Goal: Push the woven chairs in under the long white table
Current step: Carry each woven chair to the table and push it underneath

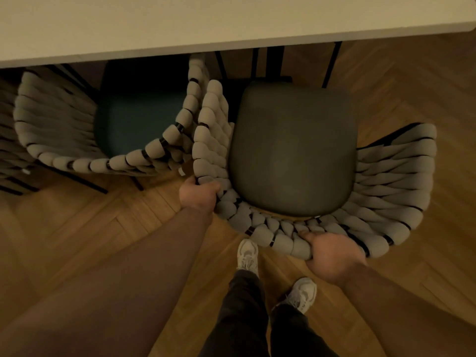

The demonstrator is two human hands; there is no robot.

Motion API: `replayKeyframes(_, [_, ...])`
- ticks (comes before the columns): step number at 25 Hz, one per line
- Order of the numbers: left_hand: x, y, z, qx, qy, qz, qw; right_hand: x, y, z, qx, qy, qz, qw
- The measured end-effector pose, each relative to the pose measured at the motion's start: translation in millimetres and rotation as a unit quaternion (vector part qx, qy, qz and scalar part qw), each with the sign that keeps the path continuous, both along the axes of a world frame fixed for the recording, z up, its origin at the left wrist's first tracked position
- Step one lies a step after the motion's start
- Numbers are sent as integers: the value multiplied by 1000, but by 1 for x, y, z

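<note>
Dim, warm yellow cast. Deep shadow under the white table [231, 19]; soft overall, floor [412, 81] smeared right of it, fisheye bend along its edge.

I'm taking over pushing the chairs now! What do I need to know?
Left hand grips the right woven chair at its back's left side; right hand grips the rear rim.
That chair stands angled, seat not yet under the white table.
The left woven chair is already partly under.
Left to do: straighten the held chair and push it in.
</note>
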State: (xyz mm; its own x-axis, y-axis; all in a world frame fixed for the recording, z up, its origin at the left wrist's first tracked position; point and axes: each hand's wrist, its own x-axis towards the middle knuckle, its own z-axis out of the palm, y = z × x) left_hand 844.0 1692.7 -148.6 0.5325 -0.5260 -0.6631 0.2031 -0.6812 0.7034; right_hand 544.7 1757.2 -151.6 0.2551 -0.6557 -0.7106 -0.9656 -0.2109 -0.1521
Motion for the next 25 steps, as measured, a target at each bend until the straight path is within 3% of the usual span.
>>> replayKeyframes(5, [29, -33, -14, 47, -61, -99, 992, 34, -20, -15, -9, -5, -8, 1000])
replayKeyframes(7, [28, -43, -12, 94, -144, -153, 973, 39, -22, -17, -13, 0, -17, 1000])
replayKeyframes(8, [24, -42, -11, 145, -229, -271, 924, 39, -22, -17, -15, 2, -20, 1000])
replayKeyframes(9, [16, -36, -9, 172, -327, -390, 843, 38, -22, -16, -16, 2, -22, 1000])
replayKeyframes(11, [-1, -16, 0, 166, -406, -545, 715, 37, -21, -15, -12, 1, -29, 1000])
replayKeyframes(12, [-12, -7, 7, 131, -420, -600, 668, 37, -22, -14, -7, -1, -30, 1000])
replayKeyframes(13, [-25, 3, 11, 115, -423, -669, 600, 37, -23, -12, -2, -3, -29, 1000])
replayKeyframes(15, [-45, 11, 11, 110, -366, -787, 485, 37, -25, -12, 2, -4, -24, 1000])
replayKeyframes(17, [-55, -1, 12, 141, -297, -834, 444, 35, -25, -13, 1, -11, -28, 1000])
replayKeyframes(19, [-55, -15, 9, 163, -289, -856, 397, 32, -22, -10, -21, -13, -38, 999])
replayKeyframes(25, [-48, -25, 2, 189, -302, -854, 379, -3, -23, -11, -9, 73, -8, 997])
